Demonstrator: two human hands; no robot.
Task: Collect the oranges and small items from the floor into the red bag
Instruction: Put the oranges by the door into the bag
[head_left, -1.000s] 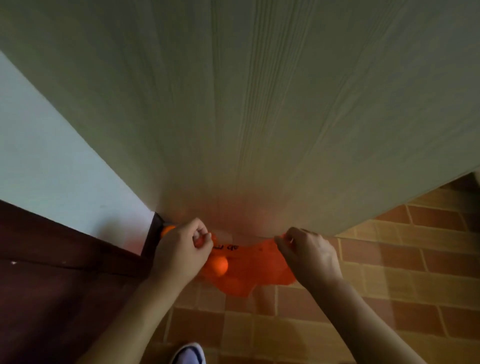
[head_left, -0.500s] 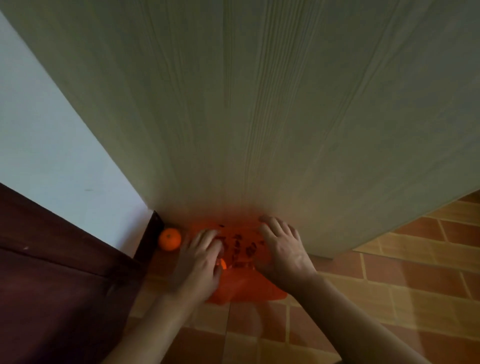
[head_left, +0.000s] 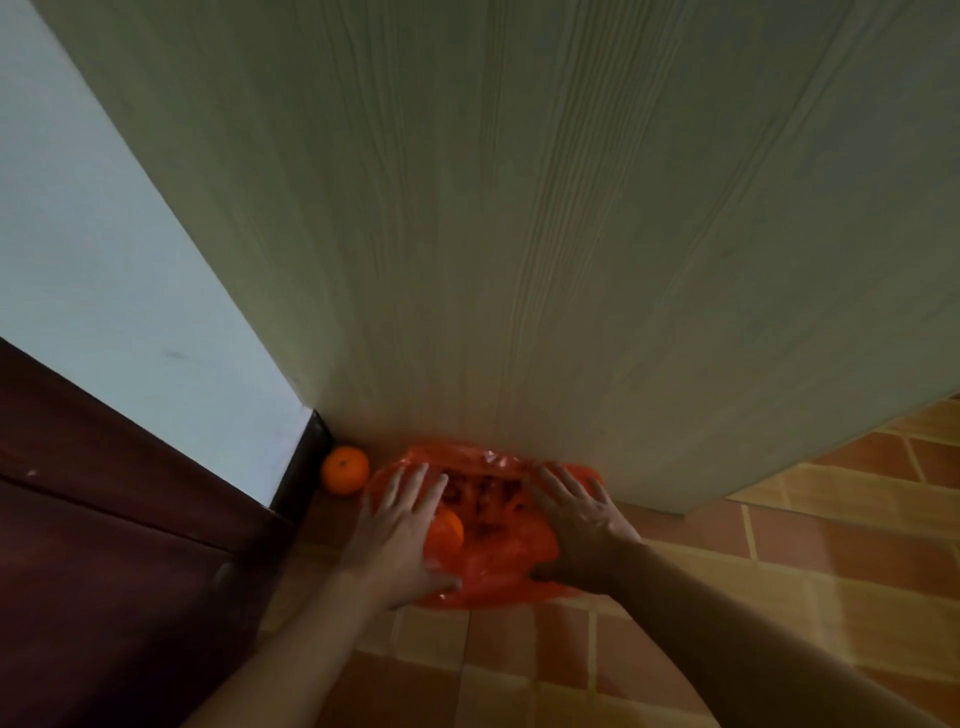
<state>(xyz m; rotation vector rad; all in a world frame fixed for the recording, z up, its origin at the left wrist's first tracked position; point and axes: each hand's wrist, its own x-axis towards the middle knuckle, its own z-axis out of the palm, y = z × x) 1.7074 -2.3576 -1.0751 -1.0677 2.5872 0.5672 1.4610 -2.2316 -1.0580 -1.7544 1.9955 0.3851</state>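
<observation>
Both hands lie flat on the red bag (head_left: 488, 525), which sits on the tiled floor (head_left: 779, 545) pushed up against the foot of a pale wood-grain panel (head_left: 519, 234). The left hand (head_left: 400, 535) rests with straight, spread fingers on the bag's left side; the right hand (head_left: 576, 525) does the same on the right side. Neither grip is closed on anything: the fingers only press the plastic.

The step in hand looks like settling or spreading the bag so its mouth can be found, with the gathering only partly done. One orange (head_left: 449, 530) shows through or at the plastic just beside the left hand, so it seems to be inside already, though I cannot tell for certain. A second orange (head_left: 344, 469) lies loose on the floor in the corner where the panel meets the dark skirting (head_left: 298, 467), just beside the bag's left edge and apart from it.

The next move likely calls for the left hand to reach into that corner for the loose orange while the right hand lifts an edge of the bag open.

The bag is thin, glossy and crumpled, with dark print on its upper face, and lies nearly flat. No small items are visible.
</observation>
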